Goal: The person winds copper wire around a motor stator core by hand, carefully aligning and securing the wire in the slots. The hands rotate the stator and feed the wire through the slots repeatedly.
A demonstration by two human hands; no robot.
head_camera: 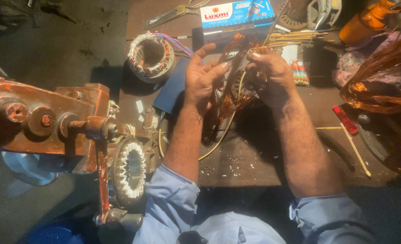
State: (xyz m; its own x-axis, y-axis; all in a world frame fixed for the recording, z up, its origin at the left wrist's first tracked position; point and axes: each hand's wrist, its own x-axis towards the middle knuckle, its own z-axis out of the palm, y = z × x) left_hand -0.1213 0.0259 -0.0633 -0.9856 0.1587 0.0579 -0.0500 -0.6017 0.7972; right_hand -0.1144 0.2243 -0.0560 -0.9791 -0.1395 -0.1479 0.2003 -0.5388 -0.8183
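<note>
My left hand (203,79) and my right hand (269,77) are raised together over the wooden bench (254,153). Between them hangs a bundle of copper winding wire (230,97), gripped by both hands, with strands trailing down toward the bench. A round stator is partly hidden behind the wire and my right hand. A pale sleeved lead (223,133) curves down from the bundle across the bench.
A wound stator (151,56) with coloured leads lies at the back left. A rusty red winding machine (47,119) with a crank and a toothed stator (130,171) stands at the left. Scissors (173,12), a blue box (236,14), bamboo sticks (295,38) and loose copper wire (381,81) lie around.
</note>
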